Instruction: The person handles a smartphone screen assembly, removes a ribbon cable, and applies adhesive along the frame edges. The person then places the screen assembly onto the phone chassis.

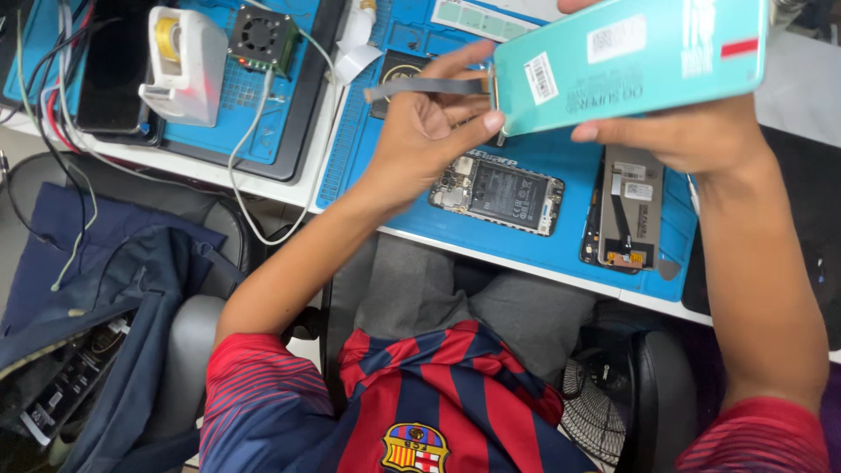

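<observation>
My right hand (692, 136) holds a teal phone back cover (631, 57) with white stickers, lifted above the blue work mat (420, 228). At the cover's left edge my left hand (429, 131) pinches a thin flat grey tool (420, 86), its tip touching that edge. Below the hands, an opened phone body (499, 193) with bare board and battery lies on the mat. To its right lies a second phone part (626, 210) with a flex cable.
A second blue mat at the back left carries a white device with a yellow roll (184, 61), a small black fan (263, 39) and a black phone (114, 70), with cables around them. A navy backpack (105, 289) lies at the left, a floor fan (596, 412) beneath the desk.
</observation>
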